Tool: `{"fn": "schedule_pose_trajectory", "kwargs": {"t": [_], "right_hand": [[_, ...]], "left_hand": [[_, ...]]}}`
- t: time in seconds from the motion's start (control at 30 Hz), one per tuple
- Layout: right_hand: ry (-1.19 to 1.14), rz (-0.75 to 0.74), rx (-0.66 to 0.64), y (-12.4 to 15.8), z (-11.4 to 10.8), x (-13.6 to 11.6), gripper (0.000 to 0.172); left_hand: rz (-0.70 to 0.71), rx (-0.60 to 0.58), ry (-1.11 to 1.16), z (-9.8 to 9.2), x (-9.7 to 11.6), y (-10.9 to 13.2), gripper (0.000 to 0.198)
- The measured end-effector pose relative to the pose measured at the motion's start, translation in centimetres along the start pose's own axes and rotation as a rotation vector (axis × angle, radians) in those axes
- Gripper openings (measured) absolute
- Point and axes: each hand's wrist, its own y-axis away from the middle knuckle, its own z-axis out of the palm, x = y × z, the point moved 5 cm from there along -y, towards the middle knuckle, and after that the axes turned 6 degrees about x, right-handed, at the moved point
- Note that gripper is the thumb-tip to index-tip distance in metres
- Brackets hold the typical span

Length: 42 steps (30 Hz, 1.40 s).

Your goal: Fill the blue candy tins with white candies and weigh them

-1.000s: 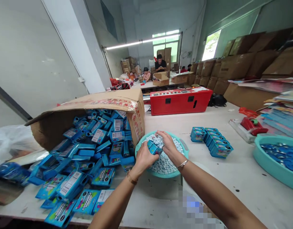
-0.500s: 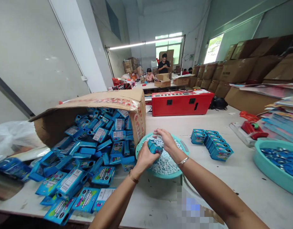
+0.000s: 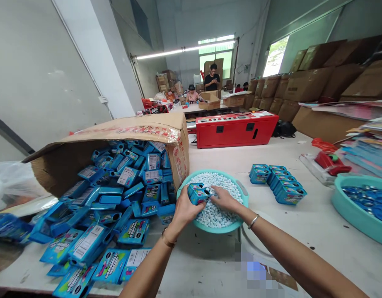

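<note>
The left hand (image 3: 187, 207) grips blue boxes (image 3: 198, 194) over the left side of a basin (image 3: 214, 230) of pale pellets (image 3: 214, 217). The right hand (image 3: 223, 199) is at the pellets, just right of the boxes; whether it pinches any cannot be told. A carton (image 3: 144, 123) lies left.

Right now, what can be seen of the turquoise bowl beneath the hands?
The turquoise bowl looks plastic, round, with a greyish handle section at its right. It stands upright, base hidden, holding many small pale pellets. The right hand is over them; the left hand, holding blue packaging, hides part of the bowl's left rim.
</note>
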Motion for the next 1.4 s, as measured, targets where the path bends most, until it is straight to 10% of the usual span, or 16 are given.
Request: {"fn": "schedule_pose_trajectory", "kwargs": {"t": [0.17,0.3,0.47,0.8,1.4], "right_hand": [[0.337,-0.085,-0.081,1.5,2.8,0.3,0.064],[-0.248,0.208,0.023,0.1,1.8,0.9,0.022],[-0.91,0.557,0.091,-1.3,0.1,0.8,0.022],[-1.231,0.209,0.299,-1.2,-2.9,-7.1,0.029],[-1.115,0.17,0.268,-1.9,-3.0,-8.7,0.021]], "left_hand": [[0.025,0.053,0.258,0.1,-1.9,1.3,0.068],[-0.029,0.052,0.246,0.8,-1.9,1.5,0.068],[0.024,-0.022,-0.018,0.9,0.6,0.7,0.07],[0.021,-0.061,-0.195,2.3,3.3,-0.5,0.07],[-0.056,-0.014,-0.094,2.4,2.6,-0.6,0.077]]}}
